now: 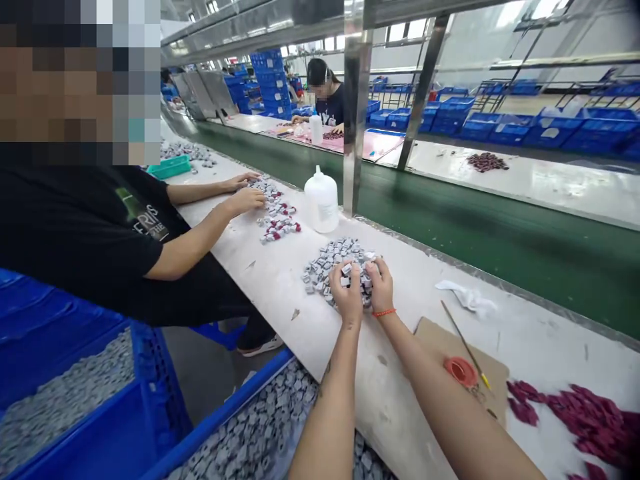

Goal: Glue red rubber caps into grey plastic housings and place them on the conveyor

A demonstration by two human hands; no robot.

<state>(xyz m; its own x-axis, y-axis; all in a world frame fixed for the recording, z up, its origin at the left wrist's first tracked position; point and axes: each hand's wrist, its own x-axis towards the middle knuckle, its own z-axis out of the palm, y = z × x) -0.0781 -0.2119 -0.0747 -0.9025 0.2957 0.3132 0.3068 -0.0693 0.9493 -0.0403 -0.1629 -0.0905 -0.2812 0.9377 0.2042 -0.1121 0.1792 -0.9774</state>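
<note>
My left hand (pixel 346 293) and my right hand (pixel 382 287) face each other at the near edge of a heap of small grey blocks (pixel 324 261) on the white worktable. Both sets of fingers are curled, cupped round several blocks between them. One grey block (pixel 347 269) shows between the left thumb and fingers. My right thumb and fingers press in from the other side of the same bunch; the palms hide part of it. An orange-red bracelet (pixel 384 313) circles my right wrist.
A white squeeze bottle (pixel 321 203) stands behind the heap. To the right lie a crumpled white cloth (pixel 467 297), a brown board (pixel 430 333) with a red dish (pixel 461 371) and brush (pixel 465 343), and dark red pieces (pixel 583 417). A co-worker (pixel 200 250) handles blocks at left. Below is a blue crate (pixel 225 415).
</note>
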